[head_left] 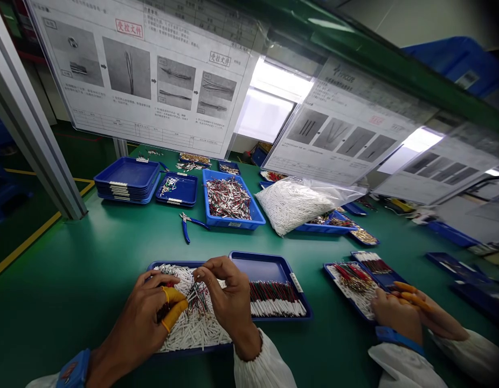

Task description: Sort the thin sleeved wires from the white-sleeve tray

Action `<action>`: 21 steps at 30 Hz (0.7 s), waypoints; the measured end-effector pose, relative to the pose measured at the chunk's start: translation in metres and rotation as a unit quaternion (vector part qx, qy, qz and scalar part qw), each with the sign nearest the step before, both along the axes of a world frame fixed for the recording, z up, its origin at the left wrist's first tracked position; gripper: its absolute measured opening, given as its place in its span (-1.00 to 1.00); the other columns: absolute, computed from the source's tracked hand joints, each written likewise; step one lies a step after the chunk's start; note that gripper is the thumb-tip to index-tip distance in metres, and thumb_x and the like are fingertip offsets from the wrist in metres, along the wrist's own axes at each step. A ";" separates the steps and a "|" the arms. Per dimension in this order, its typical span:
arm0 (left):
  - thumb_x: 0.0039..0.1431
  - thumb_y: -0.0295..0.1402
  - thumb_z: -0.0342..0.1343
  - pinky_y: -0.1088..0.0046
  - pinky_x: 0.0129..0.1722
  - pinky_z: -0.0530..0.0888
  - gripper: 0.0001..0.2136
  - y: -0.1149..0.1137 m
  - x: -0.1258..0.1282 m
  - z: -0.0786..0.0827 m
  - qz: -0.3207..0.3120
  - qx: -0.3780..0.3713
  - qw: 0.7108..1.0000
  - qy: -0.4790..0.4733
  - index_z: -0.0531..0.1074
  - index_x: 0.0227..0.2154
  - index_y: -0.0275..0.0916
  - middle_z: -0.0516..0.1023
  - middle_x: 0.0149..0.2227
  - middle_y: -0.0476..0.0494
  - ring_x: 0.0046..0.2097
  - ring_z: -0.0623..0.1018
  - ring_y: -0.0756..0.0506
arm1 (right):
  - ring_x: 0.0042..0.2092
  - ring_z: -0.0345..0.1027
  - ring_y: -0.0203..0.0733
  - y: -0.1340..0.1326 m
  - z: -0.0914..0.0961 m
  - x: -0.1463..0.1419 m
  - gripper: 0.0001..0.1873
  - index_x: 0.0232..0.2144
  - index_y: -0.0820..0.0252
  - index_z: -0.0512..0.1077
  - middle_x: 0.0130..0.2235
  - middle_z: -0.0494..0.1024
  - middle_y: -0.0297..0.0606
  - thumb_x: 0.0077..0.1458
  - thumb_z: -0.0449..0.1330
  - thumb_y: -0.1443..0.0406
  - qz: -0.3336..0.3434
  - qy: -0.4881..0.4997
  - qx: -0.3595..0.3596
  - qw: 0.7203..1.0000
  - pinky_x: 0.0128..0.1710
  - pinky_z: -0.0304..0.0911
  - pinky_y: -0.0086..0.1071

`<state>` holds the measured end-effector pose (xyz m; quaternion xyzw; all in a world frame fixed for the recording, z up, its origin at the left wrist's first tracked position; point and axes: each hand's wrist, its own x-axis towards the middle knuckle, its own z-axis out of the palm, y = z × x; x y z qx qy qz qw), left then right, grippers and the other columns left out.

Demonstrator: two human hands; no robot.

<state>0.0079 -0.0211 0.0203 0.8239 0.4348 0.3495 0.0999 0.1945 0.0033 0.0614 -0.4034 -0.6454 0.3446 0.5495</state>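
From the head camera, the left hand point(132, 326), yellow cots point(174, 307) on its fingers, pinches a small bunch of wires point(196, 299), and the right hand point(229, 302) pinches the same bunch between thumb and fingertips. The bunch sits just above a blue tray point(172, 264) heaped with white tubes point(196, 331). Touching that tray is a second tray point(269, 268) holding a row of red and green wires point(276, 300). Across the green bench point(80, 258) lie blue-handled pliers point(187, 226), stacked trays point(126, 180), a large tray of red and green bundles point(229, 199) and a bag of white tubes point(292, 205). At right, a co-worker's hands point(399, 315) work near another tray point(346, 288). Printed instruction sheets point(140, 70) hang overhead, an aluminium post point(31, 118) stands at left, and a yellow line point(27, 242) marks the green floor
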 end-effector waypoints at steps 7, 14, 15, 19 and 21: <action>0.21 -0.23 0.19 0.11 -0.07 0.51 -0.91 0.001 -0.002 0.002 0.054 0.008 0.997 -0.054 0.56 -0.35 -0.07 0.66 -0.18 -0.08 -0.08 0.61 -0.21 | -0.17 0.55 -0.08 0.000 0.002 0.008 -0.74 -0.08 0.15 0.51 -0.22 0.64 -0.16 0.26 0.22 0.15 -0.010 0.044 -0.044 0.998 -0.15 0.45 -0.24; 0.17 -0.20 0.22 0.21 -0.14 0.60 -0.88 0.003 -0.002 0.004 0.105 -0.031 0.987 -0.114 0.58 -0.38 -0.08 0.65 -0.16 -0.11 -0.08 0.60 -0.21 | -0.34 0.40 -0.26 -0.002 -0.006 0.004 -0.68 -0.16 0.16 0.57 -0.30 0.58 -0.26 0.10 0.37 0.11 0.062 0.134 -0.162 0.976 -0.33 0.34 -0.40; 0.16 -0.20 0.23 0.21 -0.15 0.60 -0.89 0.002 -0.002 0.004 0.105 -0.030 0.987 -0.116 0.58 -0.38 -0.07 0.65 -0.16 -0.11 -0.08 0.61 -0.21 | -0.36 0.37 -0.28 -0.002 -0.007 0.001 -0.68 -0.18 0.16 0.58 -0.33 0.57 -0.29 0.05 0.42 0.14 0.082 0.144 -0.180 0.970 -0.37 0.31 -0.43; 0.15 -0.26 0.23 0.23 -0.15 0.60 -0.93 0.001 -0.001 0.005 0.082 -0.002 0.990 -0.114 0.60 -0.34 -0.04 0.65 -0.18 -0.08 -0.09 0.61 -0.19 | -0.41 0.31 -0.31 -0.003 -0.012 -0.011 -0.80 -0.33 0.16 0.64 -0.39 0.51 -0.33 -0.05 0.48 0.23 0.128 0.180 -0.201 0.954 -0.45 0.25 -0.45; 0.16 -0.27 0.24 0.25 -0.14 0.59 -0.93 0.001 0.001 0.005 0.071 0.009 0.990 -0.119 0.61 -0.31 -0.03 0.65 -0.18 -0.08 -0.08 0.60 -0.18 | -0.42 0.30 -0.31 -0.003 -0.013 -0.014 -0.86 -0.44 0.18 0.63 -0.40 0.49 -0.33 -0.01 0.45 0.23 0.122 0.191 -0.184 0.956 -0.46 0.24 -0.44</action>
